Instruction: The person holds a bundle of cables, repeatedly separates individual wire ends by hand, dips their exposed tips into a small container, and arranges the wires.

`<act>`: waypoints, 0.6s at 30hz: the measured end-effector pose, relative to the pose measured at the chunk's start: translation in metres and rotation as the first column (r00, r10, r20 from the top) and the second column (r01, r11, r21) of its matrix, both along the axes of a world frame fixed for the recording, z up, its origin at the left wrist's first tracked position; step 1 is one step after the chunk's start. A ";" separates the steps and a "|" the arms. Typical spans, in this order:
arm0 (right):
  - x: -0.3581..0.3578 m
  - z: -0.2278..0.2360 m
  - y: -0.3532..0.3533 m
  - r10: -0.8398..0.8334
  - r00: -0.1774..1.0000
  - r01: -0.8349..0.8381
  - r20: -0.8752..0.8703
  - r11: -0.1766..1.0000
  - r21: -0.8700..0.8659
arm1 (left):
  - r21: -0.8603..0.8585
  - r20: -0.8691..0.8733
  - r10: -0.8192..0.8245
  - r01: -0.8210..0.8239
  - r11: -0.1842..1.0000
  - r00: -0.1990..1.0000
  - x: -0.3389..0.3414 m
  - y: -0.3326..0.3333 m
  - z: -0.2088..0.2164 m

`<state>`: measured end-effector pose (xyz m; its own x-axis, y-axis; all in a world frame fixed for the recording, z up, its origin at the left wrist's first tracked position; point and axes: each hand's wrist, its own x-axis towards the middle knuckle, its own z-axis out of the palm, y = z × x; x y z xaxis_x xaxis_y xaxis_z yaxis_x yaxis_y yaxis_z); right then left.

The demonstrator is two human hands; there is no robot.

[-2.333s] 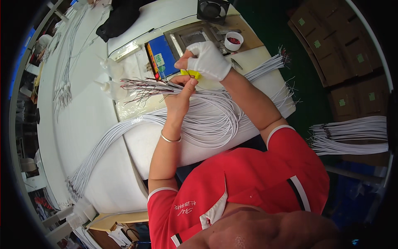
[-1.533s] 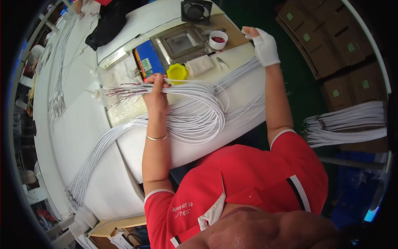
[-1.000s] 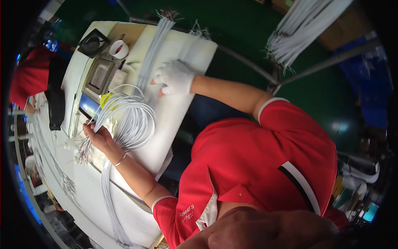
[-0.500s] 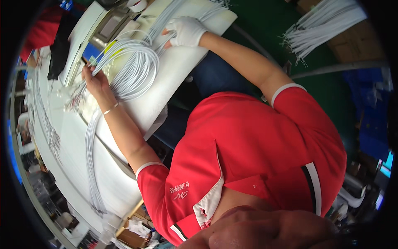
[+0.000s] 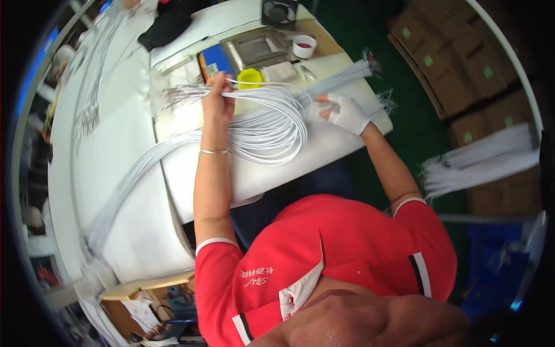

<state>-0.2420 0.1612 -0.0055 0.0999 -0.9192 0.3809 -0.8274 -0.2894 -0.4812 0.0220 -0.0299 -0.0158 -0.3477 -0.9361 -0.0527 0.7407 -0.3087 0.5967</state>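
Note:
My left hand [image 5: 217,104] is closed round a bundle of thin white cables [image 5: 263,95], near their loose ends, which fan out to the left of my fist. From there the cables curve right in a wide loop and double back. Under them a larger coil of the same cable [image 5: 248,136] rests on the padded table. In a white fingerless glove, my right hand [image 5: 347,115] hovers to the right of the loop, thumb and fingertips apart, with no cable visible between them. Behind it lies a straight bundle of white cables [image 5: 341,78].
At the table's back stand a yellow round container [image 5: 250,78], a blue box [image 5: 216,62], a metal fixture [image 5: 254,47], a white cup [image 5: 303,46] and a black fan [image 5: 280,13]. More cables [image 5: 491,162] hang at the right, near stacked cartons [image 5: 445,58].
The view has swung, so the table sits lower and further right. My left hand still grips the cables; the right hand has moved off the straight bundle, its fingers apart.

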 end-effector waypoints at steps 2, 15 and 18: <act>0.003 0.013 -0.027 -0.131 0.937 0.123 0.325 0.991 0.045 | -0.107 0.033 -0.052 0.055 0.993 0.998 -0.002 -0.002 -0.005; 0.083 0.080 -0.182 0.540 0.646 -0.755 -0.539 0.558 -0.345 | -0.009 -0.048 -0.166 0.166 0.986 0.985 -0.003 -0.002 0.007; 0.082 0.068 -0.189 0.447 0.843 -0.537 -0.298 0.674 -0.507 | 0.117 -0.005 -0.083 0.083 0.990 0.997 -0.006 0.007 0.018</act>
